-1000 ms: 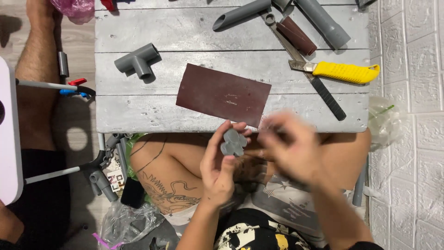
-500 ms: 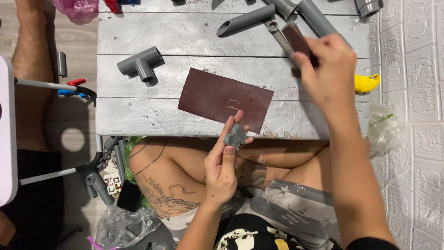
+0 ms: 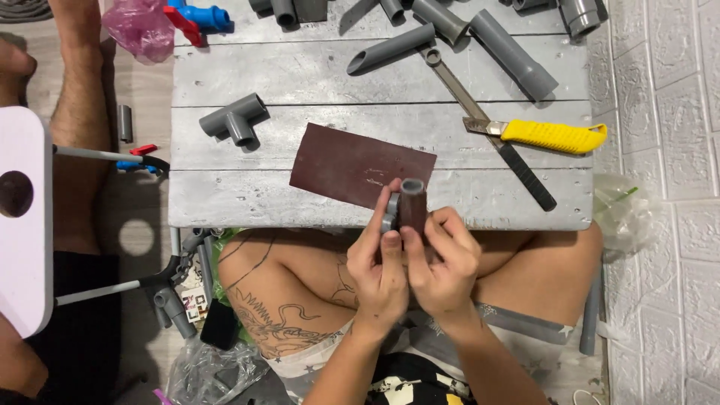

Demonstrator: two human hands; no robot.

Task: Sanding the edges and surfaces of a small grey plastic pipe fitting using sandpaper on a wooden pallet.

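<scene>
My left hand (image 3: pixel 377 262) pinches a small grey pipe fitting (image 3: pixel 390 212) just below the near edge of the grey wooden table (image 3: pixel 225 202). My right hand (image 3: pixel 446 259) holds a short grey pipe piece wrapped in dark brown sandpaper (image 3: pixel 413 204) upright against that fitting. Both hands are close together above my crossed legs. A flat sheet of dark brown sandpaper (image 3: pixel 356 166) lies on the table just beyond the hands.
On the table lie a grey tee fitting (image 3: pixel 232 120), a yellow-handled saw (image 3: pixel 551 136), a black-handled tool (image 3: pixel 525 174) and several grey pipe pieces (image 3: pixel 510 54). A blue and red valve (image 3: pixel 196 16) and pink bag (image 3: pixel 139 28) sit far left. Another person's legs (image 3: pixel 75 97) are at left.
My right hand came back from the far right of the table with the sandpaper-wrapped pipe piece and joined my left hand at the fitting.
</scene>
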